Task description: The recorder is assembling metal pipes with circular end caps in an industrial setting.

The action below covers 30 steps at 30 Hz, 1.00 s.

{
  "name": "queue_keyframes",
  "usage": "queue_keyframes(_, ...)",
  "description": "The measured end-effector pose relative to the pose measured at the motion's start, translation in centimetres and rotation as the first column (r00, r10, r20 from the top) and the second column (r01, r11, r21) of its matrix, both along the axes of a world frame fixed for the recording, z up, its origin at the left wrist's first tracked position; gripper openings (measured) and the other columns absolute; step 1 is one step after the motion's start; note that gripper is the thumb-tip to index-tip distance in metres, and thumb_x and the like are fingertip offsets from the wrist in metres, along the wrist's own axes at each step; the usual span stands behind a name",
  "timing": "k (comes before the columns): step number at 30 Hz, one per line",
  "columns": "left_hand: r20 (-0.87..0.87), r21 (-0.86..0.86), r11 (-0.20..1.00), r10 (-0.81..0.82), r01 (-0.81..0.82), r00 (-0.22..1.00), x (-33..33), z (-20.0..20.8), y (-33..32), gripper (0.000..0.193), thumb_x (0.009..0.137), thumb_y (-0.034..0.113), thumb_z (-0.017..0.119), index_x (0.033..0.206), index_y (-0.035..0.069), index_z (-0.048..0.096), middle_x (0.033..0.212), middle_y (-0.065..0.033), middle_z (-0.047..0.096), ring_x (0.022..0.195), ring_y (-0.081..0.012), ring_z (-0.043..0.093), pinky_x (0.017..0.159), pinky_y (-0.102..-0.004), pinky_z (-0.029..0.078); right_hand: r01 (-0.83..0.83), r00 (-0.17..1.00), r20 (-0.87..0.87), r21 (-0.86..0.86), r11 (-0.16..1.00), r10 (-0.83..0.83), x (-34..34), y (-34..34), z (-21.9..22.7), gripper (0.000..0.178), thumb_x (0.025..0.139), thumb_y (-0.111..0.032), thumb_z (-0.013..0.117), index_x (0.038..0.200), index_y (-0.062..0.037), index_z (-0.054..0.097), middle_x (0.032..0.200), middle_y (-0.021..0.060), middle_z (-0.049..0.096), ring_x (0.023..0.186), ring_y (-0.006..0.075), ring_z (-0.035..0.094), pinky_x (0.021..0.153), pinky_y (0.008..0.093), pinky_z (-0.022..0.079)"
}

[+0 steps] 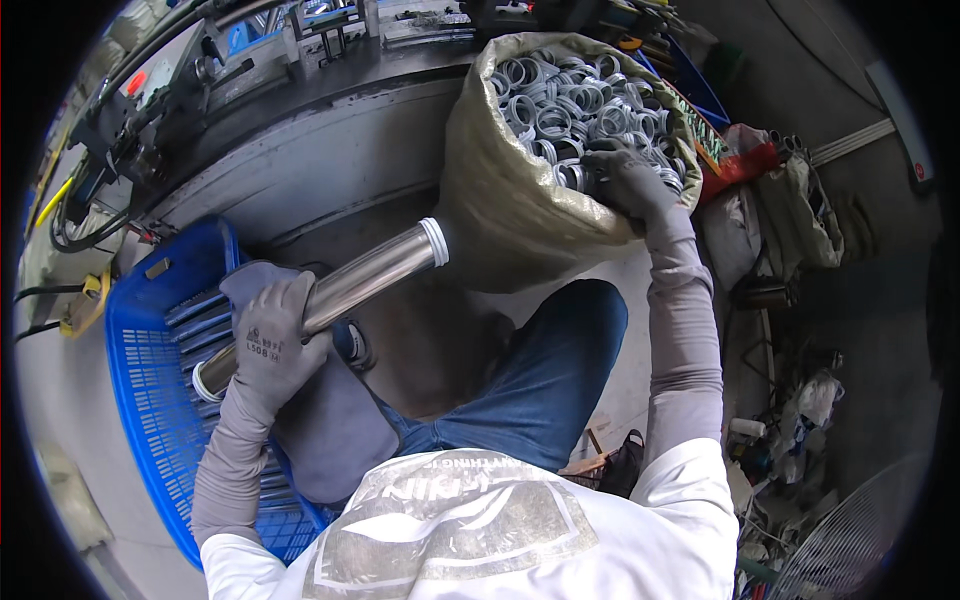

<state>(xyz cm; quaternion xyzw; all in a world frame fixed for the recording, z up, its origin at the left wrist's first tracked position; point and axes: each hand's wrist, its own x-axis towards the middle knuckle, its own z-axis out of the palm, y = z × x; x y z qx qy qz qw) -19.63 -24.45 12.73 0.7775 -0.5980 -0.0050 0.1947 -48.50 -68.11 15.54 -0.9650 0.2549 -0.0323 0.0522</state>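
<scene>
My left hand (275, 335), in a grey glove, is wrapped round a shiny metal tube (372, 277). The tube slants from lower left to upper right, a pale ring (434, 242) on its upper end and another (202, 383) at its lower end. My right hand (632, 180), gloved alike, reaches over the rim of a large woven sack (520, 215). Its fingers curl down at the loose metal rings (555, 118) that fill the sack, closed on a ring at the near side; the fingertips are partly hidden.
A blue plastic basket (150, 400) holding several metal tubes stands at my left, beside a grey pad (330, 440) over my leg. Machinery (240, 90) runs along the far left. A red bag (745, 160) and other sacks lie beyond my right arm, with a wire fan guard (840, 545) lower right.
</scene>
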Motion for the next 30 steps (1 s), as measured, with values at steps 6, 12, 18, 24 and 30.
queue_keyframes(6, 0.005, 0.007, 1.0, -0.015, 0.015, 1.0, -0.1, 0.7, 0.1, 0.061, 0.072, 0.014, 0.074, 0.13, 0.002, 0.058, 0.113, -0.0219, 0.065, 0.107, -0.043, 0.062, 0.094, -0.0501, 0.049, -0.016, 0.741, 0.612, 0.427, 0.904, -0.276, -1.6, 2.2, 0.5, 0.057, 0.079, 0.01, 0.078, 0.133, -0.0001, 0.064, 0.125, 0.0111, 0.07, 0.12, 0.0219, 0.064, 0.098, 0.0332, 0.056)
queue_keyframes(12, -0.011, 0.041, 0.998, -0.038, 0.038, 0.999, 0.3, 0.6, -0.7, 0.062, 0.072, 0.014, 0.075, 0.13, 0.002, 0.058, 0.112, -0.022, 0.065, 0.105, -0.0429, 0.063, 0.093, -0.0502, 0.049, -0.239, 0.451, 0.687, 0.708, 0.665, -0.569, -0.8, 6.4, 1.1, 0.052, 0.083, 0.011, 0.075, 0.133, 0.0072, 0.062, 0.121, 0.0145, 0.072, 0.108, 0.0226, 0.071, 0.093, 0.0335, 0.06)
queue_keyframes(18, 0.012, -0.03, 0.997, -0.077, 0.077, 0.997, 1.4, 3.0, -3.3, 0.069, 0.07, 0.017, 0.077, 0.133, -0.001, 0.056, 0.113, -0.0215, 0.065, 0.105, -0.0409, 0.063, 0.092, -0.0483, 0.051, -0.351, 0.485, 0.671, 0.737, 0.578, -0.56, 2.0, 13.8, 2.5, 0.052, 0.082, -0.002, 0.075, 0.13, 0.0124, 0.061, 0.123, 0.0195, 0.071, 0.11, 0.0268, 0.071, 0.1, 0.0374, 0.057)
queue_keyframes(24, 0.17, -0.193, 0.981, 0.068, -0.034, 0.983, 5.9, 5.9, -8.9, 0.061, 0.078, 0.018, 0.076, 0.135, 0.003, 0.058, 0.12, -0.0201, 0.066, 0.11, -0.041, 0.063, 0.095, -0.0483, 0.05, -0.329, 0.668, 0.425, 0.905, 0.27, -0.611, 3.6, 17.3, -0.4, 0.057, 0.07, 0.007, 0.076, 0.125, 0.0097, 0.063, 0.118, 0.0165, 0.073, 0.1, 0.022, 0.074, 0.091, 0.0351, 0.061)
queue_keyframes(30, 0.497, -0.289, 0.956, 0.187, -0.042, 0.848, 14.2, 8.7, -21.9, 0.057, 0.082, 0.019, 0.076, 0.135, 0.01, 0.057, 0.126, -0.0164, 0.066, 0.119, -0.0374, 0.062, 0.102, -0.0478, 0.049, -0.44, 0.748, 0.385, 0.897, 0.029, -0.54, 7.2, 18.5, -6.2, 0.065, 0.082, 0.007, 0.076, 0.143, 0.0063, 0.053, 0.126, 0.0157, 0.067, 0.099, 0.0191, 0.072, 0.086, 0.0319, 0.063)
